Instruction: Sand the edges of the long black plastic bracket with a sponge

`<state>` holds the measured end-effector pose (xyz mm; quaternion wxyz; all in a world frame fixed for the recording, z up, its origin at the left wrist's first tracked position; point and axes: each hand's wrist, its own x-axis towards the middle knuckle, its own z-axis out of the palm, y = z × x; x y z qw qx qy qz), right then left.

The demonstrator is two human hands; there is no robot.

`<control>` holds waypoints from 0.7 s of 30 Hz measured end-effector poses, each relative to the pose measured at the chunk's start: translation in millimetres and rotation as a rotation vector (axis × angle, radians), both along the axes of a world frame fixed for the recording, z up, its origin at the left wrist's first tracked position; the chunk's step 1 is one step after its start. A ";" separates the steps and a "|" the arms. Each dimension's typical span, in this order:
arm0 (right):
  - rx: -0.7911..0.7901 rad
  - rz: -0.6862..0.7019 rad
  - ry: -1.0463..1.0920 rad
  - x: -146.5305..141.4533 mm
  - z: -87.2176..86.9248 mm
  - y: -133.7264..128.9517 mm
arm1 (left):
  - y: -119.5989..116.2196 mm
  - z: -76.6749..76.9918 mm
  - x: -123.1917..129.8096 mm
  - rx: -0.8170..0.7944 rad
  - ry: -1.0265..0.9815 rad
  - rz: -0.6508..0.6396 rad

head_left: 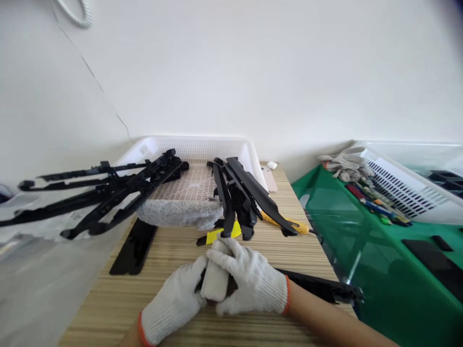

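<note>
Head view | grey block (215, 283) clasped between left hand (176, 302), right hand (253, 279)

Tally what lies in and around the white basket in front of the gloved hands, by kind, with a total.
White mesh basket: 1
Grey foam-wrapped bundle: 1
Flat black panel on the table: 1
Yellow-handled tool: 1
Yellow scraper: 1
Bunches of long black plastic parts: 2, left bunch, right bunch
Total: 7

Bright, even light; soft shadows; edges bent and blurred, left especially.
</note>
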<state>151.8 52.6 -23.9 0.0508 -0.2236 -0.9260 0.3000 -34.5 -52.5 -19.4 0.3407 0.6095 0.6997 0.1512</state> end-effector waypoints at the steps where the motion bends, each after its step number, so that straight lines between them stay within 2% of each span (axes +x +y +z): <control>1: -0.007 0.034 -0.005 1.0 -0.8 -2.1 | -9.0 -1.6 5.7 0.007 0.014 0.044; 3: -0.041 0.077 0.013 2.6 -2.4 -5.4 | -22.6 -4.6 17.1 0.033 0.010 0.126; 5: -0.094 0.058 0.038 2.9 -4.0 -6.3 | -28.4 -5.2 26.8 0.059 -0.008 0.199; 10: -0.147 -0.012 0.098 -1.3 -6.5 -0.9 | -23.5 1.0 39.0 0.110 0.010 0.329; 16: -0.095 -0.072 0.141 -4.0 -7.6 -2.7 | -24.0 -5.0 41.5 0.148 0.123 0.372; 18: -0.028 -0.075 0.228 0.3 -9.4 -4.1 | -25.3 -4.6 42.8 0.157 0.157 0.374; 21: 0.040 0.002 0.437 11.0 -12.5 -1.9 | -25.7 0.2 45.6 0.197 0.139 0.316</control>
